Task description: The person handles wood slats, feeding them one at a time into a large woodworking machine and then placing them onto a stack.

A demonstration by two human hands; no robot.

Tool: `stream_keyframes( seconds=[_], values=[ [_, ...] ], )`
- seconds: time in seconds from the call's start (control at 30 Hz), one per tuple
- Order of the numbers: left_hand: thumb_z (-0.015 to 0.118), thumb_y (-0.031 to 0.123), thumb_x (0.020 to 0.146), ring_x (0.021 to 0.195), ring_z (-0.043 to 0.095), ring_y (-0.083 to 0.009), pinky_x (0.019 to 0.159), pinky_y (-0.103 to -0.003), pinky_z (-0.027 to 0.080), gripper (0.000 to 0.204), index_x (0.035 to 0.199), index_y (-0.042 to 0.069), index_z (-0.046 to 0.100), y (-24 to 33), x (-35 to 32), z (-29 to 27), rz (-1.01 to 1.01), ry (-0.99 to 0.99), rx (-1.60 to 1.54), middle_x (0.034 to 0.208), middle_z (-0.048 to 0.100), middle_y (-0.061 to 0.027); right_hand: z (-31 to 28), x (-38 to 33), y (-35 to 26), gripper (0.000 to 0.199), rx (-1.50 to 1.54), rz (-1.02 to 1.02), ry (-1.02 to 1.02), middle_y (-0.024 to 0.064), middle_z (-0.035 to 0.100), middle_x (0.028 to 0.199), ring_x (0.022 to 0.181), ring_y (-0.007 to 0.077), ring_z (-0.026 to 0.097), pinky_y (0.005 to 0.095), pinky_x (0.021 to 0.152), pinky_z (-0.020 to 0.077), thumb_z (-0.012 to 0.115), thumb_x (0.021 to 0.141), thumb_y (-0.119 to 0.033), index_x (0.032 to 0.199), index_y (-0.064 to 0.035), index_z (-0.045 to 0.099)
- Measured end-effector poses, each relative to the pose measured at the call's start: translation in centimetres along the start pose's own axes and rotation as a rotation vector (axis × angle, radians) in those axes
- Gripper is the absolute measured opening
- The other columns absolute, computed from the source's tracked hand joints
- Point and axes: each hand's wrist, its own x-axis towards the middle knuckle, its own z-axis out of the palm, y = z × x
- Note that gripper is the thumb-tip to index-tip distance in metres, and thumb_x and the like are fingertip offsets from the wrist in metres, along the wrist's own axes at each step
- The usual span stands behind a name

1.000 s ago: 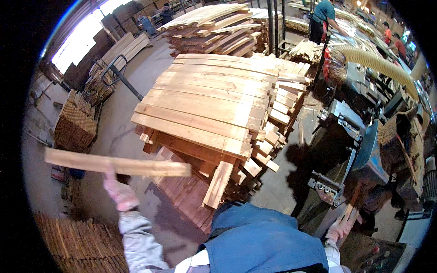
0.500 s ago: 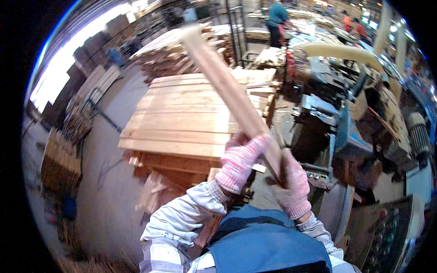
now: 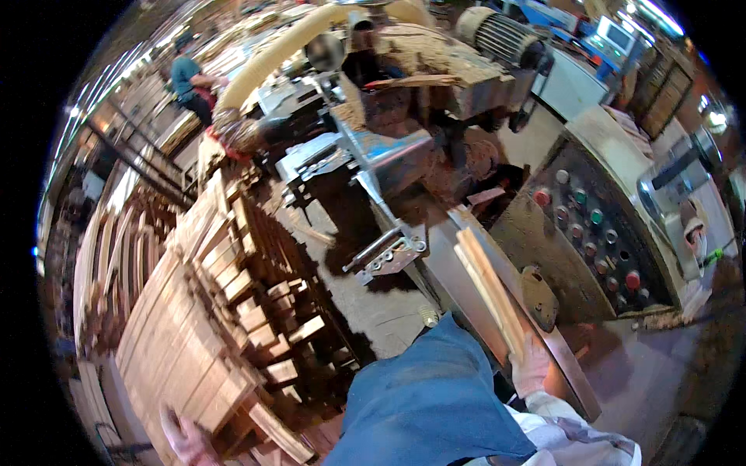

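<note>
My gloved right hand (image 3: 531,365) is closed on the near end of a wooden board (image 3: 491,291). That board lies lengthwise along the metal bed (image 3: 454,256) of a woodworking machine, beside a raised metal edge. My left hand (image 3: 189,440), also in a pale pink glove, is at the lower left by a stack of planks (image 3: 175,342). Its thumb and fingers look apart, with nothing seen between them; some blur makes contact with the planks hard to tell.
A control panel (image 3: 594,233) with several coloured buttons stands right of the bed. Ahead are a metal guide bracket (image 3: 392,256), a yellowish hose (image 3: 272,62), a sawdust-covered housing and a motor (image 3: 497,35). A person (image 3: 186,78) stands at the far left.
My view has swung right toward the machine. The board, earlier raised in both hands, now lies on the metal bed under my right hand. My left hand has let go and moved to the plank stack.
</note>
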Motion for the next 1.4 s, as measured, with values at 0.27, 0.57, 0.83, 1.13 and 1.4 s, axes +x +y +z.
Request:
stream_keyframes(
  seconds=[0.27,0.57,0.83,1.13,1.4],
  values=[
    [0.070,0.003,0.095,0.099,0.073,-0.0347,0.087,-0.039,0.060,0.030,0.125,-0.002,0.072,6.9,-1.3,-2.0,0.271,-0.106,0.727,0.112,0.074,-0.0235,0.7,20.0,-8.3,0.094,0.155,-0.102,0.338,0.0245,0.063,0.125,0.116,0.0455,0.057,0.0515,0.102,0.0449,0.076,0.086,-0.031,0.163,-0.0045,0.029],
    [0.062,0.031,0.102,0.115,0.067,-0.0389,0.099,-0.047,0.054,0.041,0.133,0.005,0.070,-2.8,-2.0,-4.8,-0.063,-0.289,0.822,0.126,0.071,-0.0230,1.5,25.9,-14.4,0.083,0.401,-0.180,0.260,0.0188,0.064,0.120,0.113,0.0400,0.059,0.0499,0.098,0.0446,0.072,0.089,-0.035,0.159,-0.0086,0.037],
    [0.060,0.039,0.102,0.124,0.062,-0.0391,0.104,-0.050,0.050,0.048,0.138,0.008,0.067,4.0,-4.0,-4.9,0.356,-0.324,1.072,0.135,0.067,-0.0223,0.3,4.1,-3.2,0.069,0.160,-0.213,0.055,0.0190,0.063,0.132,0.120,0.0406,0.057,0.0527,0.107,0.0429,0.070,0.088,-0.030,0.149,-0.0050,0.051],
    [0.066,0.011,0.074,0.129,0.056,-0.0373,0.116,-0.051,0.041,0.072,0.146,0.008,0.058,0.6,-1.4,-4.7,0.400,-0.319,0.917,0.138,0.060,-0.0163,0.8,11.1,-5.7,0.041,0.025,-0.297,0.220,0.0201,0.062,0.115,0.112,0.0452,0.059,0.0525,0.093,0.0492,0.072,0.083,-0.009,0.124,-0.0095,0.068],
    [0.071,0.013,0.082,0.104,0.065,-0.0331,0.104,-0.053,0.047,0.047,0.128,0.008,0.066,13.9,5.9,-1.0,0.678,-0.300,0.862,0.106,0.068,-0.0117,7.7,26.4,-10.4,0.055,-0.003,-0.389,0.272,0.0220,0.060,0.124,0.114,0.0453,0.059,0.0509,0.096,0.0486,0.073,0.087,-0.019,0.140,-0.0128,0.057]
  ],
)
